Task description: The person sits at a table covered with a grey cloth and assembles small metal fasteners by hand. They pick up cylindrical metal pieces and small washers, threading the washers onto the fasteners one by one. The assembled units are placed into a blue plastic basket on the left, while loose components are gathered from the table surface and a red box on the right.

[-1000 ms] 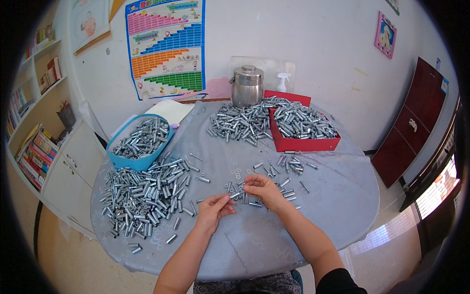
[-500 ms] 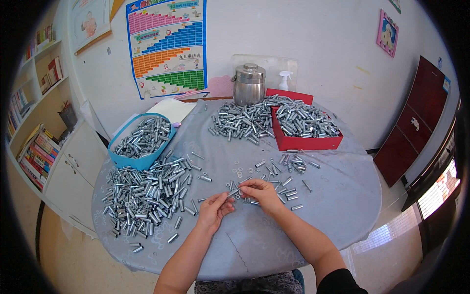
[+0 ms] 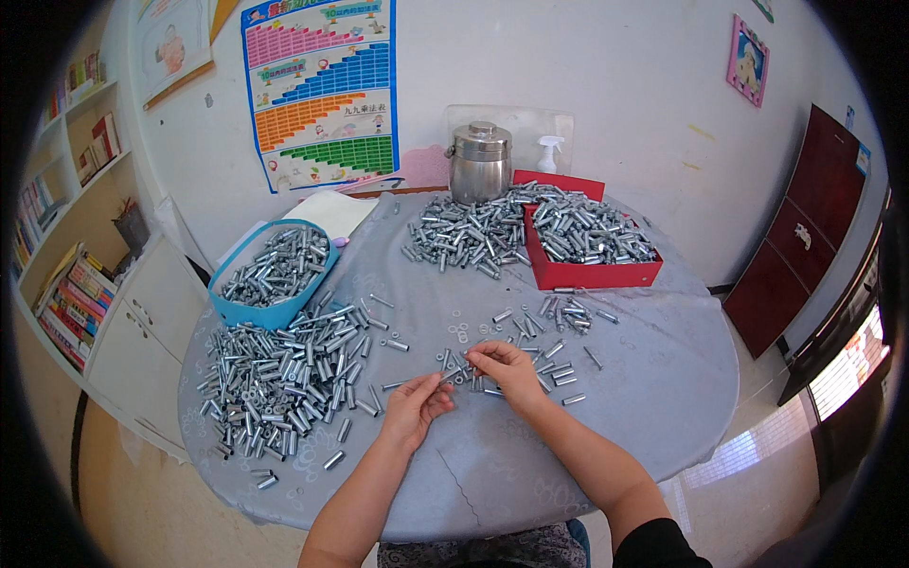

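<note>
Over the near middle of the table, my left hand (image 3: 417, 413) pinches a slim metal bolt (image 3: 451, 376) between thumb and fingers. The bolt points up and to the right. My right hand (image 3: 505, 367) is closed in a pinch close to the bolt's far end; what its fingertips hold is too small to make out. Below and around the fingertips lie loose metal sleeves and nuts. Several flat washers (image 3: 462, 333) lie just beyond. To the right of my right hand are scattered bolts with sleeves (image 3: 559, 371).
A large heap of bolts, sleeves and nuts (image 3: 284, 379) spreads at left, below a blue basket (image 3: 270, 315) of assembled-looking anchors. At the back, another pile (image 3: 464, 232) adjoins a red box (image 3: 597, 276) full of them. A steel pot (image 3: 480, 170) and white spray bottle (image 3: 548, 154) stand behind.
Both hands stay nearly in place with the bolt between them. The right fingertips shift only slightly.
</note>
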`<control>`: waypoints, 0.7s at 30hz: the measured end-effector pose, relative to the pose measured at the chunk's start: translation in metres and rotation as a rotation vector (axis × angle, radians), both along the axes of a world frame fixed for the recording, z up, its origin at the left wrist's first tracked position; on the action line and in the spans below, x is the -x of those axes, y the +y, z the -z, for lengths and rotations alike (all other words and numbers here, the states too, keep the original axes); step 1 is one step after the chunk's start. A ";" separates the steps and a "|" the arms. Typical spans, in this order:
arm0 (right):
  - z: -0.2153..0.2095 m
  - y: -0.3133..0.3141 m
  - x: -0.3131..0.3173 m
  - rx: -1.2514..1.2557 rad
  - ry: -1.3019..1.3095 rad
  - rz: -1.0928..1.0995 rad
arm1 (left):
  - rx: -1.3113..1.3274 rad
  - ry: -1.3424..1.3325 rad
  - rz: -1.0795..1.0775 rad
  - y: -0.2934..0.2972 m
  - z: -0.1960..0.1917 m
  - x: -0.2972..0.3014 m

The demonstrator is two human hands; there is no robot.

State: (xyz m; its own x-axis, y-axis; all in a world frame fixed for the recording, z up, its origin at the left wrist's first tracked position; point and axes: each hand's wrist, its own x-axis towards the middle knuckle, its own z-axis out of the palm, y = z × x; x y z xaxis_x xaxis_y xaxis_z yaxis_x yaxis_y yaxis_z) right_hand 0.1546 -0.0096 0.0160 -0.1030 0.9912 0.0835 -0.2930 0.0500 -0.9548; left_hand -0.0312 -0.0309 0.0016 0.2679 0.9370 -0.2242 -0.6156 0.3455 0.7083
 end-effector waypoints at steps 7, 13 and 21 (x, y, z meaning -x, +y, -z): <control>-0.004 -0.007 0.003 -0.081 -0.173 -0.029 | -0.017 0.036 -0.018 -0.001 -0.002 -0.002; -0.017 0.002 -0.010 -0.109 -0.241 0.156 | -0.044 0.063 -0.021 -0.001 -0.004 -0.001; -0.020 0.005 -0.050 -0.277 -1.189 0.333 | -0.038 0.070 -0.048 -0.001 -0.003 -0.002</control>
State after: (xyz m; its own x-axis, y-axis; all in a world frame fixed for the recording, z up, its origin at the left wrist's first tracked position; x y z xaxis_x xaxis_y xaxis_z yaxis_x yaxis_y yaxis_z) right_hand 0.2049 -0.0049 0.0359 -0.0067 0.9475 0.3196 0.8015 0.1962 -0.5650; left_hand -0.0295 -0.0319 0.0046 0.2070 0.9566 -0.2050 -0.5791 0.2888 0.7624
